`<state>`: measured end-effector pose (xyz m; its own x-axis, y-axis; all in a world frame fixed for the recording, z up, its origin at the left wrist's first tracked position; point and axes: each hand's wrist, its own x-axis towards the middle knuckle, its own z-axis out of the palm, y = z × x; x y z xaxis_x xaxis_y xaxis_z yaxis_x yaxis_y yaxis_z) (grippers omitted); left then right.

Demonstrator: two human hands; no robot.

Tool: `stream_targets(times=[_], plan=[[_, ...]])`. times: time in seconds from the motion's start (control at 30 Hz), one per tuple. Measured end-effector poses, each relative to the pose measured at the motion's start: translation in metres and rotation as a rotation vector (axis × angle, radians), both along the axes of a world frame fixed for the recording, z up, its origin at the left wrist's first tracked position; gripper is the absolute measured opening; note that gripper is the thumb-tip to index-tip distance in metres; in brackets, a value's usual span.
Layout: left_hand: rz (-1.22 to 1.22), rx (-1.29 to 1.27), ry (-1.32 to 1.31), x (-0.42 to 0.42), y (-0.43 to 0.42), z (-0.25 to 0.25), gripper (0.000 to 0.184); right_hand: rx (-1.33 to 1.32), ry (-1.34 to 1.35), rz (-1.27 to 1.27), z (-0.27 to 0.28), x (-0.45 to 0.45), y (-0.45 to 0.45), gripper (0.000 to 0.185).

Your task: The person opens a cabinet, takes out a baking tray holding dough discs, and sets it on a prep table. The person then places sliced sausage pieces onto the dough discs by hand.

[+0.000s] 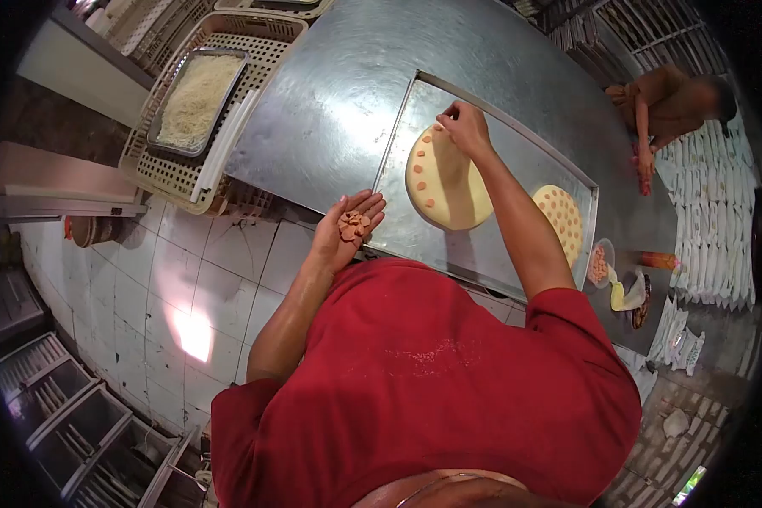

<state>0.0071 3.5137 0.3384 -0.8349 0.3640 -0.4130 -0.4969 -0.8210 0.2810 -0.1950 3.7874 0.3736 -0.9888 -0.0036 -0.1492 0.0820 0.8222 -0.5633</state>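
My left hand is turned palm up and cupped around a small pile of reddish-brown sausage slices. My right hand reaches over the far edge of a large round of pale dough, its fingertips pinched at a sausage slice there. A curved row of slices runs down the left side of this dough, and my arm's shadow crosses its middle. To the right lies a second dough round, dotted all over with slices. Both rounds rest in a large shallow metal tray.
Beyond the tray spreads a steel table. A plastic crate at left holds a pan of pale shreds. Right of the tray are a bowl of slices and stacked white packets. Another person is at the far right.
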Motion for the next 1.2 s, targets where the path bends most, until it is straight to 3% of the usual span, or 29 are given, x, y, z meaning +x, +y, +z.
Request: stream_targets(times=[0.1,0.17,0.23,0.4,0.5,0.67,0.77,0.9,1.03,1.2], plan=[[0.055,0.078,-0.045,-0.004,0.001,0.003,0.048,-0.125,0.201,0.258,0.029,0.042,-0.032,0.02],[0.047,0.089,-0.013,-0.008,0.0,0.0,0.048,-0.382,0.208,0.506,0.03,0.09,-0.057,0.02],[0.013,0.149,0.088,-0.013,0.003,-0.004,0.048,-0.365,0.198,0.709,0.036,0.126,-0.071,0.015],[-0.045,0.048,0.05,-0.019,0.012,-0.003,0.048,-0.369,0.251,0.603,0.032,0.154,-0.084,0.016],[-0.07,0.062,0.07,-0.019,0.019,-0.011,0.047,-0.201,0.214,0.596,0.03,0.157,-0.077,0.015],[-0.095,0.096,0.067,-0.015,0.026,0.006,0.048,-0.303,0.119,0.476,0.034,0.167,-0.054,0.016],[-0.056,0.074,0.024,-0.014,0.023,0.016,0.048,-0.509,0.1,-0.051,0.022,0.17,-0.009,0.016],[-0.051,0.075,0.013,-0.008,0.02,0.005,0.049,-0.396,-0.014,-0.121,0.006,0.184,0.027,0.021],[-0.069,0.072,0.036,-0.009,0.026,0.005,0.049,-0.191,0.091,-0.066,-0.003,0.192,0.024,0.021],[-0.088,0.072,0.02,-0.006,0.031,0.015,0.049,-0.117,0.093,-0.046,-0.005,0.198,0.022,0.021]])
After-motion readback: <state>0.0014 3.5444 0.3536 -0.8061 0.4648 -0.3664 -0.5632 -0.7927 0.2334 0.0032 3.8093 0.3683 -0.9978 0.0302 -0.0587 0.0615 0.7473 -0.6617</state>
